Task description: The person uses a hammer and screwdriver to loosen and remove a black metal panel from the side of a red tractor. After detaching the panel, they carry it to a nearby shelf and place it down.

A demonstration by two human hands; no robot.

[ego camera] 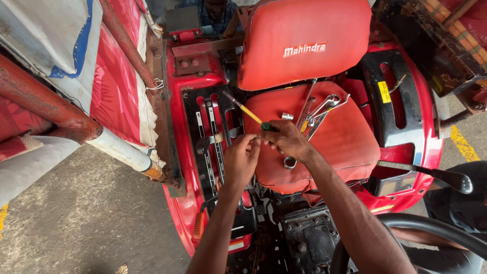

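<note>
You are working in even, bright daylight casting only soft shadows; the red seat (314,137) is showing mild sheen, focus is holding sharp, and the frame edges are bending slightly.

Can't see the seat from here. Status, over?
Right hand grips screwdriver, tip toward the lever panel. Left hand pinching beside it. Wrenches lying on seat.

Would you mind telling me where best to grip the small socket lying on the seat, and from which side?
Probably by its round sides, pinched from above. The socket looks to stand alone on the seat, clear of the wrenches to its right, so fingers fit around it. The right hand holding the screwdriver is nearest; the left hand is farther.
</note>
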